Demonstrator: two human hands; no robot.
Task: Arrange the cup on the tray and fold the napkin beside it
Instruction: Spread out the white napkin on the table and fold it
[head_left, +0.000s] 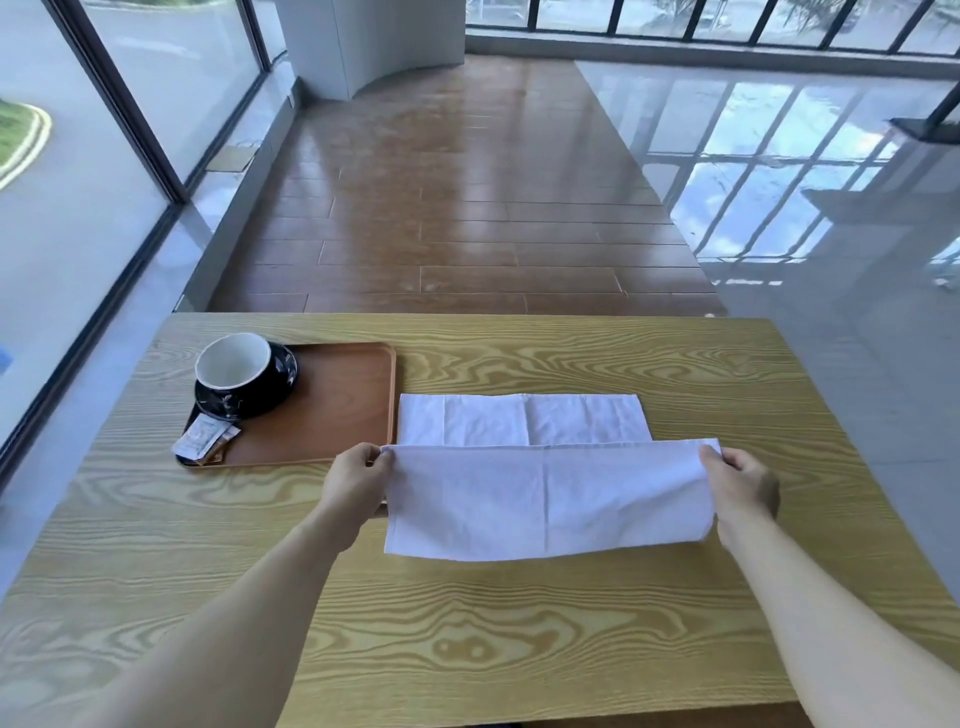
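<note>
Sachets (205, 439) lie at the near left corner of the tray (343, 410), just in front of the cup (236, 370) on its dark saucer (275, 387) at the tray's far left. On the table (467, 634), just right of the tray, we hold the white napkin (545, 499): left hand (358, 486) and right hand (743, 488) each pinch a corner of its near edge in closed fingers, lifted over the flat far half.

Bare table (519, 623) near and right of napkin (545, 499); tray (353, 405) just left.
</note>
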